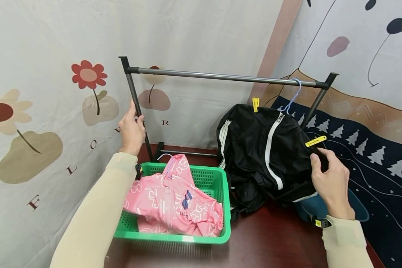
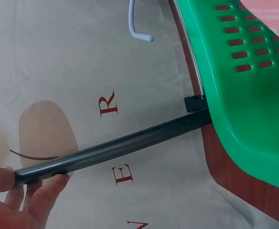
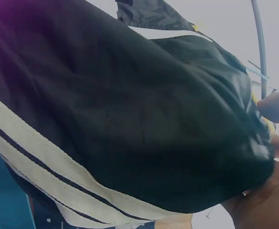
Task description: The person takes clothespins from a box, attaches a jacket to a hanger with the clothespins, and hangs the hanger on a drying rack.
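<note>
My left hand (image 1: 132,131) grips the left post (image 2: 125,143) of a dark metal clothes rack, thumb on one side and fingers on the other. On the right, a black jacket (image 1: 246,149) with white zip stripes hangs askew from a light blue hanger (image 1: 295,95) hooked over the rack's top bar (image 1: 214,75). My right hand (image 1: 333,182) pinches the jacket's black fabric at its right shoulder, just below a yellow clothespin (image 1: 316,141). Another yellow clothespin (image 1: 255,104) sits on the jacket's upper left edge. The jacket's cloth (image 3: 130,109) fills most of the right wrist view.
A green basket (image 1: 226,208) stands on the dark red table (image 1: 254,245), below the bar. In it lies a pink garment (image 1: 174,201) with a pale hanger at its collar. A blue object (image 1: 358,206) is partly hidden behind my right wrist. Printed cloth hangs behind the rack.
</note>
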Tool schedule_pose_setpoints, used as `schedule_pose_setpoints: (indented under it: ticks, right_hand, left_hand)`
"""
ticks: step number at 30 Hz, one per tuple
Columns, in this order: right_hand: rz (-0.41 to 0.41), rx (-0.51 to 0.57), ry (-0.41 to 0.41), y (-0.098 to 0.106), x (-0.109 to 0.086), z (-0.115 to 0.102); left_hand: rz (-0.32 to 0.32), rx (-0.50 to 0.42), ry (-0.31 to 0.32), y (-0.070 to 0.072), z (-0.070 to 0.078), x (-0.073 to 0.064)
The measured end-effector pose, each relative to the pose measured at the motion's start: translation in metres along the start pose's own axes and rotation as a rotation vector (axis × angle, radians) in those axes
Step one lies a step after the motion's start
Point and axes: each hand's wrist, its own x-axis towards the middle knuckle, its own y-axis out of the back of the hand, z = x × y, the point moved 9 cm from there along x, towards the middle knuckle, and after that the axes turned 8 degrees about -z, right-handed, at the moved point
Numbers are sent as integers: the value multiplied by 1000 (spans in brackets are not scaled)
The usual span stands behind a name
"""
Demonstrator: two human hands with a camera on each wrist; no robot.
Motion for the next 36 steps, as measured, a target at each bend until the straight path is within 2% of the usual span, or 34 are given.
schedule_pose_setpoints:
  ticks: [10,17,26,28,31,36]
  right_hand:
    - [66,50,56,8,-27,-14]
    - [123,64,168,7,-46,-30]
    - [126,83,296,-9,-66,-51]
    - [106,93,332,-15,-70,-58]
    - [29,94,356,-28,-76,-65]
    - [-99,109,360,-49,-83,-73]
  left_hand:
    - [-3,3,6,-1,-1,0]
    - [-17,2,9,-3,-2,0]
    - [-20,28,-14,-3,3,4]
    - [-18,35,-21,-1,3,4]
    - [-23,49,-23,1,4,3]
    - [-54,72,-1,2,6,-3]
